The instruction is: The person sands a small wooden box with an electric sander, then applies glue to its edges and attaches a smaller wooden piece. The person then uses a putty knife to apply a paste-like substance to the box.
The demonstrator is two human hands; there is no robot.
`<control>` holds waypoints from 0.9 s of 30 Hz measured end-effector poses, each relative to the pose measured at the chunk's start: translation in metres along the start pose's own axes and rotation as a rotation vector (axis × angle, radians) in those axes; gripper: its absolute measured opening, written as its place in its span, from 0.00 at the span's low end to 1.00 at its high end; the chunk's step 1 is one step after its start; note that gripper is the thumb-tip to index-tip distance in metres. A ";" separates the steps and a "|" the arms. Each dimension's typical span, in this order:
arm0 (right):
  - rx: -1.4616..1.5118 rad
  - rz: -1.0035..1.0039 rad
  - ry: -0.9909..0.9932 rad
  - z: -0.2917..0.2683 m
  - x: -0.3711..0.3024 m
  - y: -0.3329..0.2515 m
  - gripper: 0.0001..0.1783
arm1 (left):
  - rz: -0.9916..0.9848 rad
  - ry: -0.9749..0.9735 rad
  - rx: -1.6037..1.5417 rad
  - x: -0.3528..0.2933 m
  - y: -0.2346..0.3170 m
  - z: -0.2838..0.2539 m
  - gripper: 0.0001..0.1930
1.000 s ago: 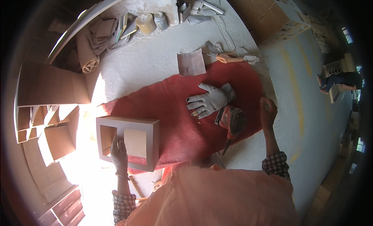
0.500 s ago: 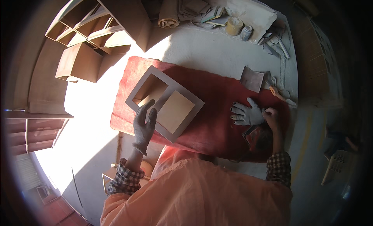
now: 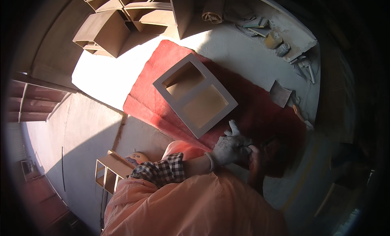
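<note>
My left hand (image 3: 227, 150), in a grey, dirt-marked work glove, reaches across in front of me and is closed on a second grey work glove. Pale fingers of that loose glove (image 3: 232, 128) stick out beyond it. Pressed against its right side is my bare right hand (image 3: 254, 155), fingers bent at the bunched glove; shadow hides part of the grip. Up and left of both hands lies a grey-brown box-like frame (image 3: 191, 96) with two rectangular openings, resting tilted on a red cloth (image 3: 142, 92).
Brown cabinets (image 3: 101, 33) stand at the far left. A curled grey sandpaper sheet (image 3: 280, 93) and a wooden-handled tool (image 3: 298, 113) lie at right. Further back are a yellowish tub (image 3: 273, 40) and a rolled sheet (image 3: 213, 12). A wooden stool-like frame (image 3: 115, 165) stands near left.
My left hand has left the box and crossed right to the loose glove. My right hand has drawn nearer with that glove, lifting it off the cloth. The view has shifted.
</note>
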State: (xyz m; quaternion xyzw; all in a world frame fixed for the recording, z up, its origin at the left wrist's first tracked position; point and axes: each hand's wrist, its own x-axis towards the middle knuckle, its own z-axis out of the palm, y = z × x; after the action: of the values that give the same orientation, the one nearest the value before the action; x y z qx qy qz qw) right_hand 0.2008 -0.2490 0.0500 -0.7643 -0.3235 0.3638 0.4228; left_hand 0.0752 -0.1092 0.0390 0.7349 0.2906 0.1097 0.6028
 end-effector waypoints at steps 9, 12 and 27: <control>1.155 0.717 -0.470 0.029 0.093 0.110 0.37 | 0.236 -0.211 0.491 -0.021 -0.004 0.031 0.13; 1.355 0.202 -0.537 -0.019 0.070 0.059 0.39 | 0.421 -0.128 0.196 -0.031 -0.004 0.015 0.11; 1.134 0.049 -0.145 0.012 0.124 -0.029 0.39 | 0.515 -0.007 -0.232 -0.027 0.010 0.016 0.11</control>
State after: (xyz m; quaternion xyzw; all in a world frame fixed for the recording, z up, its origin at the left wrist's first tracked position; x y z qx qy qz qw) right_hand 0.2510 -0.1318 0.0359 -0.3985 -0.0881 0.5417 0.7348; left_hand 0.0643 -0.1383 0.0494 0.7110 0.0778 0.2891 0.6363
